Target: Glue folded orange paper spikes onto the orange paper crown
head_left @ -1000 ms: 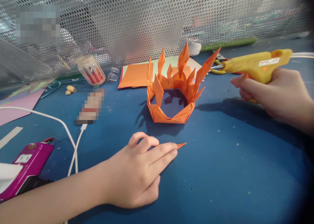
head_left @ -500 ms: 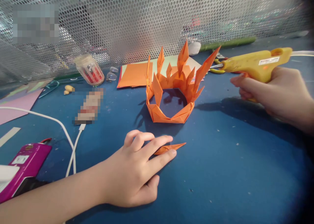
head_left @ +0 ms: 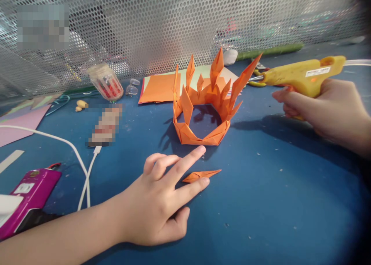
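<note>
My left hand (head_left: pixel 165 199) reaches across the table with index and middle fingers spread apart, the other fingers partly curled. Its index fingertip touches a small folded orange paper piece (head_left: pixel 199 175), pointed at both ends and lying flat on the table. The middle finger is lifted off that piece, and a tiny clear bit shows near its tip. Just beyond stands an orange folded-paper crown (head_left: pixel 203 140) with upright points. At the right, my right hand (head_left: pixel 327 106) is wrapped around a yellow hot glue gun (head_left: pixel 307 73), its metal nozzle toward the crown's right point.
Behind the crown lie orange and pale paper sheets (head_left: pixel 160 88) against a perforated metal screen (head_left: pixel 162 29). A jar (head_left: pixel 106 82) tilts at the back left. White cables (head_left: pixel 66 141), a phone (head_left: pixel 106 125) and a purple power strip (head_left: pixel 37 195) occupy the left side.
My left middle finger has moved up and away from the orange paper piece, widening the gap from the index finger. The right hand and glue gun stay almost still.
</note>
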The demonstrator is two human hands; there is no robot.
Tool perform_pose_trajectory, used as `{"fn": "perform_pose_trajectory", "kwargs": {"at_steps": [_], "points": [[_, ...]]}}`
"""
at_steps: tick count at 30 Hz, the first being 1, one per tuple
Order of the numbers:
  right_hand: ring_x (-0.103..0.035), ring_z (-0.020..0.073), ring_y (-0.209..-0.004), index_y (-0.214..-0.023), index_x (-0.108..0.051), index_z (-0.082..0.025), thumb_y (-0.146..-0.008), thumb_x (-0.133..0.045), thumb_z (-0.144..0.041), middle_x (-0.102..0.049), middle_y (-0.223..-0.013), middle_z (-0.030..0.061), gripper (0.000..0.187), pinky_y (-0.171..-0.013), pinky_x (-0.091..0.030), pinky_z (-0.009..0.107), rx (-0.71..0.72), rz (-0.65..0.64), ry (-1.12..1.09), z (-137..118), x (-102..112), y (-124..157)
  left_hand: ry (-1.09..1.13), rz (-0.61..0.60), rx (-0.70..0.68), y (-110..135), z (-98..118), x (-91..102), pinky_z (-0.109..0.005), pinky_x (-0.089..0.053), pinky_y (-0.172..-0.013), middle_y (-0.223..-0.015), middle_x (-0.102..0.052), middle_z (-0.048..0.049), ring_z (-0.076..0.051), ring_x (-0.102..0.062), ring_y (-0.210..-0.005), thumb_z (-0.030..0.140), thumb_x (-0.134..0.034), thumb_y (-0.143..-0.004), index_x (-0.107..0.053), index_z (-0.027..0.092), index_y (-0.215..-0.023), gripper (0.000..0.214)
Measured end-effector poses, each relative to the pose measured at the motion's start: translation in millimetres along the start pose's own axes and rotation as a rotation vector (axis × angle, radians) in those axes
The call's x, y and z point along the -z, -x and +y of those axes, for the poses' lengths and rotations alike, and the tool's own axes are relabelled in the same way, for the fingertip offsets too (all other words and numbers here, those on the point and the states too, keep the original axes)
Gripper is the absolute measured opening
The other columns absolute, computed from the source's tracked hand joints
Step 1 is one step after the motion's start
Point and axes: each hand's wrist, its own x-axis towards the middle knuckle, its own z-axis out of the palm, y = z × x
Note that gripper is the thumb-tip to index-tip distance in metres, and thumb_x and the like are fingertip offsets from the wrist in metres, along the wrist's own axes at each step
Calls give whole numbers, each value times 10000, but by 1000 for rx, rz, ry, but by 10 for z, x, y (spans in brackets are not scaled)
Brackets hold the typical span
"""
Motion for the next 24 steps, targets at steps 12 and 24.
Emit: {"fn": "perform_pose_trajectory", "kwargs": {"at_steps": [12,24], "points": [[-379,103,-413,-512,-531,-215,-728,-738,-436,-504,-481,-6,372,-462,-285,321,-17,1,55,50,-10,-31,204,418,12,-87,-90,103,-277,-538,-772,-830,-708,-11,-143,-610,-783,-36,-651,-878,-627,151,-1132,316],[-359,98,-387,-491,-522,-216,-716,-744,-400,-489,-453,-8,366,-412,-261,304,15,2,35,45,-15,-24,258,378,83,-88,-92,91,-254,-505,-703,-791,-681,4,-135,-554,-728,-59,-533,-906,-664,157,-1158,358]]}}
